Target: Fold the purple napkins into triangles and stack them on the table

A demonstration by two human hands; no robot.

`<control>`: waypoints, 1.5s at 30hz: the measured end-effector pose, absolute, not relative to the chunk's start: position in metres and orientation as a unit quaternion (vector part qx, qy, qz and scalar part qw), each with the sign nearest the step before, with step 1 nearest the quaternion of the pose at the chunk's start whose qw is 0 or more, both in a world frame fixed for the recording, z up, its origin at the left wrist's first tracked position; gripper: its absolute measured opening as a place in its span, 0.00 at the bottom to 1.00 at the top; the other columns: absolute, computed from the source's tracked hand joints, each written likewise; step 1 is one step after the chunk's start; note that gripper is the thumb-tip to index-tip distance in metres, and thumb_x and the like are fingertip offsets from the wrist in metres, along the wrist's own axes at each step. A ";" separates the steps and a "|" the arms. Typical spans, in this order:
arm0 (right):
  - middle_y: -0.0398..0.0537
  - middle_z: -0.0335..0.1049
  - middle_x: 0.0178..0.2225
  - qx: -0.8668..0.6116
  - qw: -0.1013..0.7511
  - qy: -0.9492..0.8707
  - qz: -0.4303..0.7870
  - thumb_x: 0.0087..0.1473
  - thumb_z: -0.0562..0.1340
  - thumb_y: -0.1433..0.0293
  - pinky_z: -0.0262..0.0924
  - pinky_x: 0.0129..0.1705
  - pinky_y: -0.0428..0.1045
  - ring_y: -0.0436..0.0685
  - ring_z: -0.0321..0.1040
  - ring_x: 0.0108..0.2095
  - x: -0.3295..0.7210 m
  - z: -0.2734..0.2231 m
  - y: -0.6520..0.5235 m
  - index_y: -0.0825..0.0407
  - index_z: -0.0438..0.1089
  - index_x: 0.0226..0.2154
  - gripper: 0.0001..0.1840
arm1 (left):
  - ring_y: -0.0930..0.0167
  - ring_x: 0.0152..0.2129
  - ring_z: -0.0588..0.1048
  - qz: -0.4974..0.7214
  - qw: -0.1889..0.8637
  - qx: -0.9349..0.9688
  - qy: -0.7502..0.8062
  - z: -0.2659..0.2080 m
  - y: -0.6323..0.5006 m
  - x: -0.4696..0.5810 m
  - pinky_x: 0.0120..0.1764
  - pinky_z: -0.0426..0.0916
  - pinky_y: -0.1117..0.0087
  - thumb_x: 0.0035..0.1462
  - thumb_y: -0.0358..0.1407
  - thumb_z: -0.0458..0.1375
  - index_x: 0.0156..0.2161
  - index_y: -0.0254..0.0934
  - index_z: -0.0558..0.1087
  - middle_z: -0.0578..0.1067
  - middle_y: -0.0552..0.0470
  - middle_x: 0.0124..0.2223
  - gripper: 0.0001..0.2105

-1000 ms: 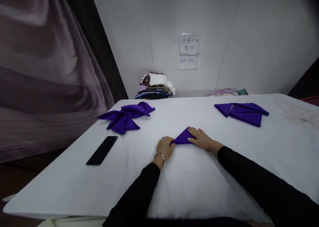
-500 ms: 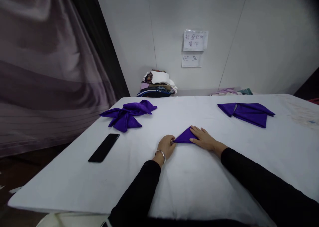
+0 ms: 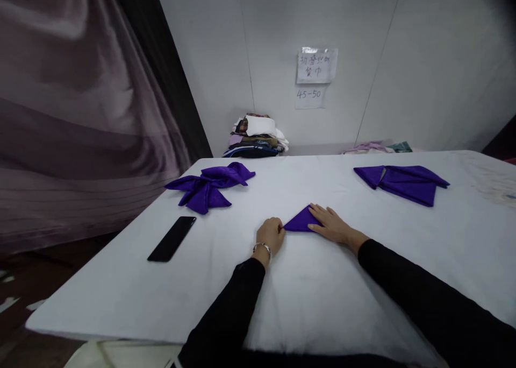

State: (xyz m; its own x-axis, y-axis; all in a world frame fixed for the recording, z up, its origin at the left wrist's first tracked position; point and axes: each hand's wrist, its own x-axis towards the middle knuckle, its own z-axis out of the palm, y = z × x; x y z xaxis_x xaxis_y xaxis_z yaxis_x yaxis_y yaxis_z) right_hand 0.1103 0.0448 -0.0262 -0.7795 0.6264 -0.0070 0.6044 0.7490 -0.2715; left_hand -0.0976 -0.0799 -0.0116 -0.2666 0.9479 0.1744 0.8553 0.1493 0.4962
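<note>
A purple cloth napkin (image 3: 300, 220), folded into a triangle, lies flat on the white-covered table (image 3: 322, 287) in front of me. My left hand (image 3: 271, 234), with a silver bracelet at the wrist, pinches the napkin's left corner between thumb and fingers. Flat on its right part rests my right hand (image 3: 331, 225), fingers stretched out and covering that side of the cloth. Both arms wear black sleeves.
A purple cloth tied in a bow shape (image 3: 207, 188) lies at the back left, above a black phone (image 3: 172, 239). Another folded purple cloth (image 3: 407, 182) is at the back right. Stacked clothes (image 3: 258, 136) stand behind the table's far edge, below paper signs (image 3: 316, 66) on the wall.
The fingers of my left hand have closed more tightly at the napkin's left corner. My right hand stays on the cloth. The whole view has shifted slightly.
</note>
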 end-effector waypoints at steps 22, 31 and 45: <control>0.53 0.37 0.63 -0.325 0.067 -0.936 0.118 0.53 0.43 0.44 0.32 0.59 0.62 0.62 0.35 0.62 0.108 -0.029 0.044 0.51 0.42 0.62 0.42 | 0.68 0.47 0.66 0.284 0.023 0.690 0.665 -0.006 -0.080 -0.084 0.51 0.59 0.63 0.52 0.26 0.49 0.44 0.40 0.70 0.72 0.50 0.48 0.16; 0.52 0.36 0.63 -0.322 0.072 -0.935 0.131 0.53 0.43 0.44 0.31 0.59 0.61 0.63 0.34 0.62 0.108 -0.026 0.042 0.50 0.40 0.62 0.42 | 0.61 0.61 0.44 0.098 0.048 0.746 0.657 -0.028 -0.040 -0.043 0.59 0.42 0.55 0.54 0.57 0.38 0.61 0.28 0.48 0.49 0.40 0.64 0.39; 0.54 0.37 0.63 -0.329 0.071 -0.931 0.138 0.52 0.42 0.43 0.30 0.59 0.61 0.63 0.34 0.62 0.107 -0.024 0.041 0.53 0.43 0.62 0.43 | 0.61 0.61 0.44 0.087 0.080 0.676 0.728 -0.021 -0.070 -0.087 0.58 0.38 0.49 0.55 0.55 0.38 0.61 0.36 0.51 0.50 0.44 0.64 0.33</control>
State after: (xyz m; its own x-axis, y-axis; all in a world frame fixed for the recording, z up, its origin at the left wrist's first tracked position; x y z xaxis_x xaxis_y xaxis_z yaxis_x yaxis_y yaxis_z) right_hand 0.1069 0.0410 -0.0243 -0.7733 0.6326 0.0417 0.5933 0.7454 -0.3040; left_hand -0.0869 -0.0702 -0.0207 -0.0740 0.9973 0.0012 0.9694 0.0717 0.2349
